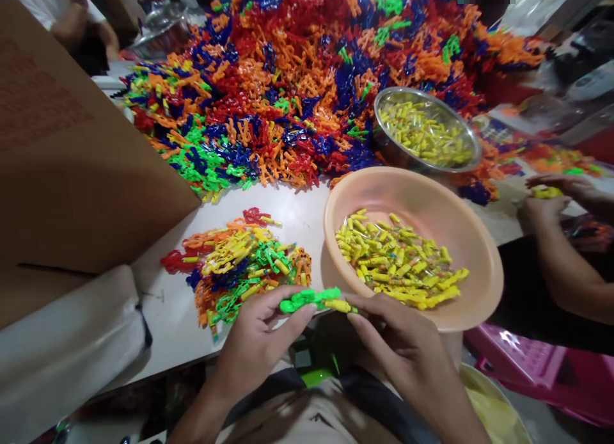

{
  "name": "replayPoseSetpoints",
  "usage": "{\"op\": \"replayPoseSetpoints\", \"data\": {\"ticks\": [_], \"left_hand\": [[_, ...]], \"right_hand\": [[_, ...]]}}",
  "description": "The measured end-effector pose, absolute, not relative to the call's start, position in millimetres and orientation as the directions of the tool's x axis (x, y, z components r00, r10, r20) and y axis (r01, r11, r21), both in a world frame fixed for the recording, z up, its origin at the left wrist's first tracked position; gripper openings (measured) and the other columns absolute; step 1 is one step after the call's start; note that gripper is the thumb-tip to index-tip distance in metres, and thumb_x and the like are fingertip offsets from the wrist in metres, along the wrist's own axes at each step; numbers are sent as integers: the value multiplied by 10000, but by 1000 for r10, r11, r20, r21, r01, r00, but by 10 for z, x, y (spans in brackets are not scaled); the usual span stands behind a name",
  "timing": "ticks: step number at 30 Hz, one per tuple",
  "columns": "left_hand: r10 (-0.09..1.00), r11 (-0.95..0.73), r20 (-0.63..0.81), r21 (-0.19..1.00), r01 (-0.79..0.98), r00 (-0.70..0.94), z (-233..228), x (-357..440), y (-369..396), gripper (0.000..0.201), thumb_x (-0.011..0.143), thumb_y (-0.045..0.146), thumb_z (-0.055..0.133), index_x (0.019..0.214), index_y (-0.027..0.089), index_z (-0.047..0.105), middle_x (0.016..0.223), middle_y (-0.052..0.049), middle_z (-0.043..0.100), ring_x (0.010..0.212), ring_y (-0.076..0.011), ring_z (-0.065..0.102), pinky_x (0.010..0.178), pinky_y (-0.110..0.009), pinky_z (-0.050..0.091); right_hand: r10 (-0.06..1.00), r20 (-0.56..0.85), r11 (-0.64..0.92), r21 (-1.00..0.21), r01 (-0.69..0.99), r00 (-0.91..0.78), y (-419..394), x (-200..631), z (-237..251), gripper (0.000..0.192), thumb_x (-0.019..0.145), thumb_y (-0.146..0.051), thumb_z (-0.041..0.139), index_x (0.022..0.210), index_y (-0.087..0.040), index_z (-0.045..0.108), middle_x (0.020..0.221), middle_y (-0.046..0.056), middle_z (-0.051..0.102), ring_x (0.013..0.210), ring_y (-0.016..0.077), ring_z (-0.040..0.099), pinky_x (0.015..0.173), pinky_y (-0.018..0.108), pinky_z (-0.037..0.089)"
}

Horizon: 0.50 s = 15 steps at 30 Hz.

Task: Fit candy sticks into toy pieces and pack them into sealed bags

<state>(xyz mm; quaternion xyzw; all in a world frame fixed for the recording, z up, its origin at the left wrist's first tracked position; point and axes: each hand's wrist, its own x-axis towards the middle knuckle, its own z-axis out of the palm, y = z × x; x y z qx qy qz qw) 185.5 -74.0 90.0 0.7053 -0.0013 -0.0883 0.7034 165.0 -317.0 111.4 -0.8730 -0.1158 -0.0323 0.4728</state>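
Note:
My left hand (259,338) pinches a bright green plastic toy piece (307,299) at the table's front edge. My right hand (398,338) grips a small yellow tube (338,306) at the green piece's right end, so both hands meet on the same part. Just right of it stands a peach plastic basin (480,252) holding many yellow tubes (398,261). To the left on the white table (297,214) lies a small heap of assembled mixed-colour pieces (240,265).
A huge pile of red, orange, blue and green plastic pieces (307,73) fills the back. A steel bowl (384,105) of yellow tubes sits on it. A cardboard box (71,150) stands left. Another person's hands (556,198) work at the right. A pink stool (537,361) is below.

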Motion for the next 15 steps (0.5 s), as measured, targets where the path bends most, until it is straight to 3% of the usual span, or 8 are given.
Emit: {"op": "replayPoseSetpoints", "data": {"ticks": [4, 9, 12, 15], "left_hand": [[-172, 74, -269, 956, 285, 948, 932, 1844, -664, 289, 923, 477, 918, 1041, 213, 931, 919, -61, 883, 823, -219, 812, 739, -248, 659], [-60, 124, -370, 919, 374, 927, 977, 1806, -524, 306, 830, 464, 991, 1016, 229, 928, 935, -49, 888, 857, -214, 813, 793, -252, 652], [-35, 82, -347, 933, 349, 937, 978, 1823, -352, 330, 838, 464, 985, 1066, 233, 928, 944, -56, 895, 851, -223, 824, 797, -276, 668], [-44, 16, -235, 972, 236, 971, 997, 1887, -97, 369, 910, 505, 930, 1140, 217, 914, 991, -93, 900, 849, -247, 843, 790, -322, 702]], "right_hand": [[220, 103, -481, -854, 200, 970, -3224, 1706, 1109, 182, 1123, -318, 715, 1250, -292, 843, 1047, 15, 851, 991, 182, 825, 881, 230, 632], [262, 42, -446, -881, 160, 964, -3144, 1715, 1098, 177, 1131, -384, 715, 1190, -295, 857, 982, 17, 824, 885, 179, 793, 785, 232, 619], [260, 1, -390, -915, 106, 966, -3027, 1710, 993, 221, 1135, -434, 705, 1199, -293, 863, 1012, 33, 831, 949, 203, 802, 812, 240, 628], [231, -34, -316, -948, 42, 972, -2880, 1770, 844, 289, 1107, -503, 722, 1157, -261, 872, 972, 48, 833, 933, 230, 807, 805, 262, 641]]}}
